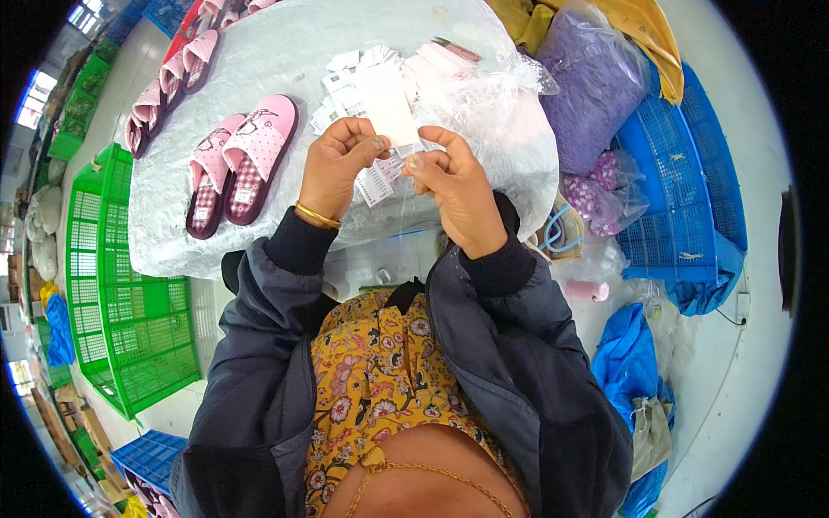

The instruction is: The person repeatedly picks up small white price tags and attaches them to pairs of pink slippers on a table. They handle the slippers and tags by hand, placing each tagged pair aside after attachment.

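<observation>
My left hand (335, 164) pinches the lower edge of a cream-white paper tag (392, 118) between thumb and fingers, above the table. Close by, at the tag's lower right corner, my right hand (451, 180) has thumb and fingers bent together in a pinch; what is between them is too small to make out. Beneath my hands lies a printed white slip (374, 186). A pile of white printed tags (338, 93) spreads behind the held one. Left of my hands rests a pair of pink slippers with dark soles (260, 142), side by side, toes pointing away.
The table (328, 246) has a plastic cover. Pink tags (436, 67), a small slim tool (456, 49) and clear plastic (496, 91) lie farther back. More slippers (173, 78) line the left edge. Green crates (129, 293) stand left; a purple bag (591, 82) and blue crate (669, 190) right.
</observation>
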A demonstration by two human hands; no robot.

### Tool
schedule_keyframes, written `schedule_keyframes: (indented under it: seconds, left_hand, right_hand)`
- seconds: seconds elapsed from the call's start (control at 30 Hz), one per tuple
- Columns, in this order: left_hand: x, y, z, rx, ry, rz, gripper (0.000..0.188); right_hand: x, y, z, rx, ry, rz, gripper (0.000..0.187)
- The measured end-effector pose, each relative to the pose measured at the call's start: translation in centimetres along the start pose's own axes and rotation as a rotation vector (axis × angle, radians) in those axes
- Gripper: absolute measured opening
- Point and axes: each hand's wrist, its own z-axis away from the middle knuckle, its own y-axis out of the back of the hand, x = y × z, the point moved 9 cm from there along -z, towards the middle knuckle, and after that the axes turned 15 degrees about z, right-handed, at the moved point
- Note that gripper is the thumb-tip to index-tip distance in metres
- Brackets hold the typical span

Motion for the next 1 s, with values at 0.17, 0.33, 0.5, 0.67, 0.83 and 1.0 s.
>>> schedule_keyframes:
  seconds: [0.17,0.33,0.5,0.67,0.83,1.0]
  left_hand:
    - [-0.7,-0.3,1.1,-0.001,-0.017,0.017,0.014]
    - [-0.7,-0.7,1.5,-0.011,-0.029,0.031,0.014]
    - [-0.7,-0.6,1.8,0.007,-0.030,0.031,0.014]
    - [-0.8,-0.5,1.9,0.005,-0.046,0.021,0.014]
    - [-0.9,-0.6,2.0,0.005,-0.058,0.001,0.013]
    - [-0.7,-1.0,2.4,-0.005,-0.081,-0.132,0.011]
  right_hand:
    - [0.9,-0.5,-0.2,-0.015,-0.057,-0.007,0.046]
    - [1.4,-0.5,-0.1,-0.033,-0.052,-0.005,0.032]
    - [1.6,-0.5,0.0,-0.015,-0.059,-0.016,0.027]
    - [2.0,-0.3,0.1,0.002,-0.062,-0.013,0.020]
    - [2.4,0.0,0.1,0.005,-0.079,-0.007,0.013]
    - [2.8,0.3,0.2,0.019,-0.103,-0.037,0.013]
